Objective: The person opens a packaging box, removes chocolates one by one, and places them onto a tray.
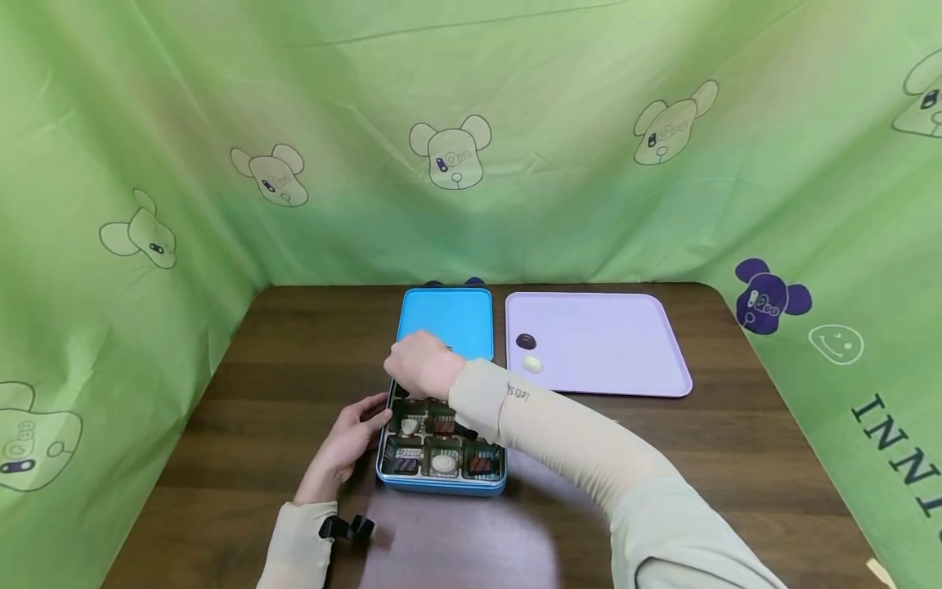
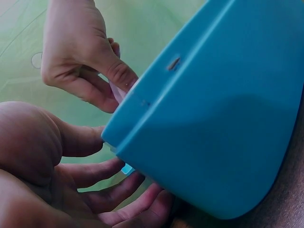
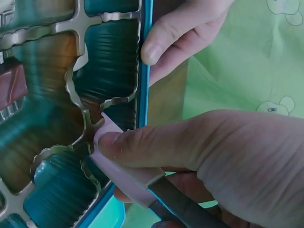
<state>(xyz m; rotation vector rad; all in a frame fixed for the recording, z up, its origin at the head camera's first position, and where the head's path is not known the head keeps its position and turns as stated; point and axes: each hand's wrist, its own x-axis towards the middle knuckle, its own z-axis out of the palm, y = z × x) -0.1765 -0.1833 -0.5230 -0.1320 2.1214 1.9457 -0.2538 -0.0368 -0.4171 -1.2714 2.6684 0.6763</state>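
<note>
Here's the right hand, reaching across to the far left corner of the blue box, thumb and fingers pinching a pale pink tool with a dark handle. Its tip dips in among the dividers; whether it touches a piece there, I can't tell. Over on the left, the left hand rests against the box's side, thumb at the rim, fingers loosely extended. The box sits near the middle of the desk. Along its near row: a dark piece, a white oval piece, a reddish-brown piece. Beyond lies a blue lid; far right, a lilac tray carries a dark round piece and a white round piece.
</note>
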